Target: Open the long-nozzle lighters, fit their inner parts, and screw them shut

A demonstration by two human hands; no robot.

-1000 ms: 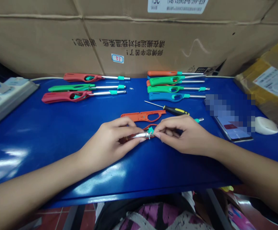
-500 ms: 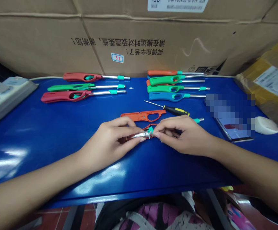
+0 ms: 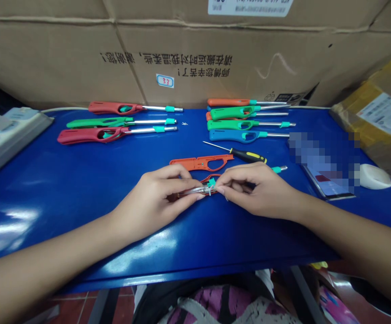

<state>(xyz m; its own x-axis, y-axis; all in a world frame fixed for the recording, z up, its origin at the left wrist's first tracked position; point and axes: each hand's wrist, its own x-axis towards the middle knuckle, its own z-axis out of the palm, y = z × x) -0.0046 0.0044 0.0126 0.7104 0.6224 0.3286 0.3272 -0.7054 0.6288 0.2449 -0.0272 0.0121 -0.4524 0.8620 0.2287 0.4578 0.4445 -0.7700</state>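
Observation:
My left hand (image 3: 163,191) is closed around a clear, shiny lighter fuel tank (image 3: 192,191), thumb below and fingers above. At the tank's right end is a metal valve with a small white piece (image 3: 210,191). My right hand (image 3: 254,186) is pinched at that end; its fingertips hide what they grip. A green trigger (image 3: 212,182) shows just behind the valve. An orange lighter shell half (image 3: 212,178) lies partly hidden under and behind the hands. Farther back lies another orange shell half (image 3: 195,164), its inner side up. A metal nozzle with a green collar (image 3: 279,169) sticks out beyond my right hand.
A screwdriver (image 3: 249,155) lies behind my right hand. Several gas lighters stand in rows at back left, like the red one (image 3: 94,135), and back right, like the blue one (image 3: 229,135). A phone (image 3: 326,180), white mouse (image 3: 374,176), power strip (image 3: 9,135) and cardboard boxes (image 3: 80,58) surround the blue table.
Both hands stay in nearly the same place. The fuel tank's surface looks clearer and less brightly reflective now, as if slightly turned or tilted.

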